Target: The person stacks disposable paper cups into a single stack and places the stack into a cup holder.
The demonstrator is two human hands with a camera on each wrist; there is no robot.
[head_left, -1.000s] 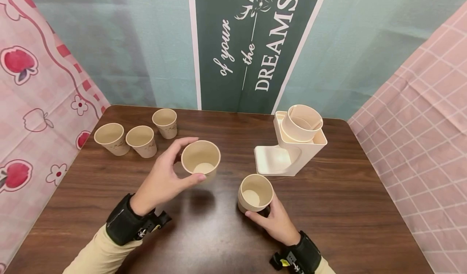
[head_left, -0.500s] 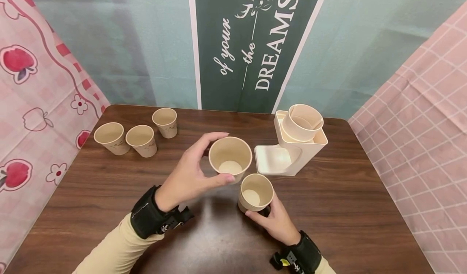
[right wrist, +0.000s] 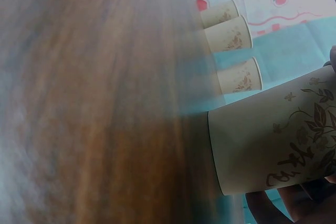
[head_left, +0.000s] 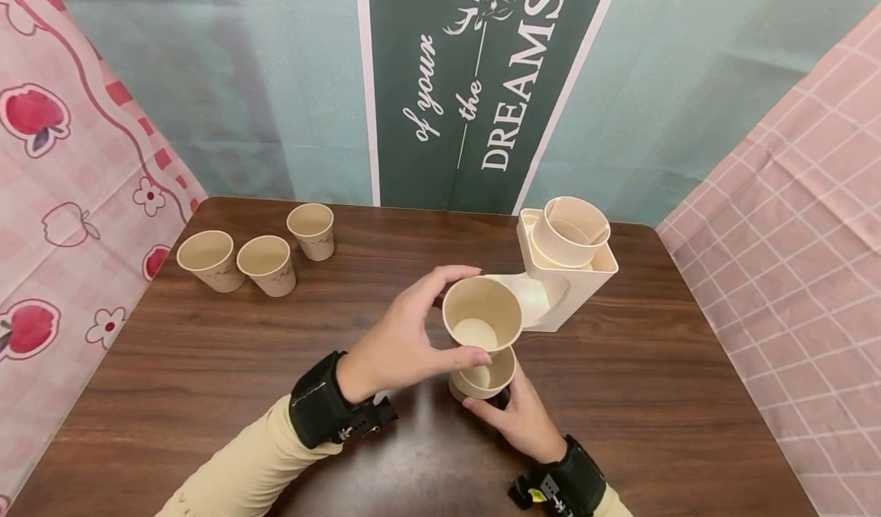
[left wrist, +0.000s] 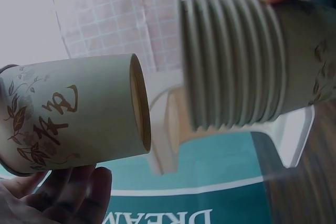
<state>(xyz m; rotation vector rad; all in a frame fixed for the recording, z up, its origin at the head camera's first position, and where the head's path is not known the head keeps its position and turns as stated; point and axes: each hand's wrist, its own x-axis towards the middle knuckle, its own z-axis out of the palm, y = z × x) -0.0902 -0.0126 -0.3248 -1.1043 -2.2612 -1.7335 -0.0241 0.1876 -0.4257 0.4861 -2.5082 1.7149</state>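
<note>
My left hand (head_left: 406, 341) holds a beige paper cup (head_left: 482, 297) upright, thumb at the near side of its rim and fingers behind. This cup hangs just over a stack of paper cups (head_left: 464, 389) and hides part of its mouth. In the left wrist view the stack (left wrist: 231, 61) shows several nested rims, and the base of the held paper cup (left wrist: 79, 114) faces them across a small gap. Around the stack's side curls my right hand (head_left: 519, 425), thumb in front. Leaf prints and brown characters mark the stack's lowest cup (right wrist: 273, 140) in the right wrist view.
Three paper cups stand upright at the back left: one far left (head_left: 209, 261), one beside it (head_left: 267, 266), one farther back (head_left: 312, 232). A cream stand (head_left: 574, 291) with a round holder (head_left: 571, 232) on top is behind the stack. Cloth backdrops border the brown table (head_left: 172, 395).
My left hand has carried its cup rightward from mid-table until it overlaps the stack in the head view. My right hand and the stack have stayed in place.
</note>
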